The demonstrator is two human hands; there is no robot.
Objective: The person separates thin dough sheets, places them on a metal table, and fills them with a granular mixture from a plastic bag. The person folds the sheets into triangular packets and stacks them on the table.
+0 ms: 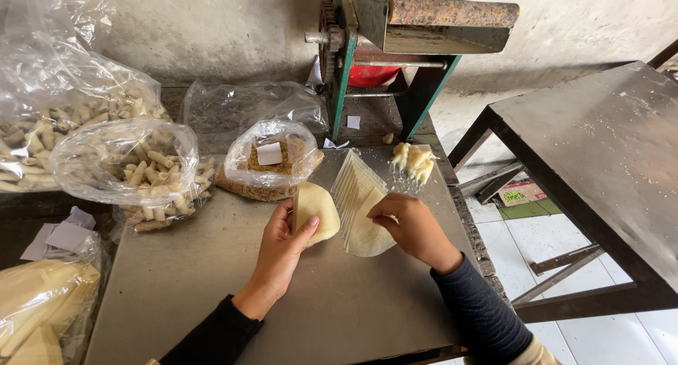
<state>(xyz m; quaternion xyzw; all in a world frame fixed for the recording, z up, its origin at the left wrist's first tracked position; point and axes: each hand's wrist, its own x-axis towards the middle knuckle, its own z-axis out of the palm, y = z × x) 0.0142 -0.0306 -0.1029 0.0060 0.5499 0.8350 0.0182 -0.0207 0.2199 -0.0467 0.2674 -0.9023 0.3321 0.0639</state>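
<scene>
Plastic bags crowd table beside left hand.

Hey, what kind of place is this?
Probably a small snack-making workshop: a hand-cranked roller machine, plastic bags of rolled snacks, and a stack of thin dough sheets on a metal worktable.

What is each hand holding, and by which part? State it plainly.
Left hand holds a folded dough sheet by its left edge; right hand pinches the top sheet of the stack.
</scene>
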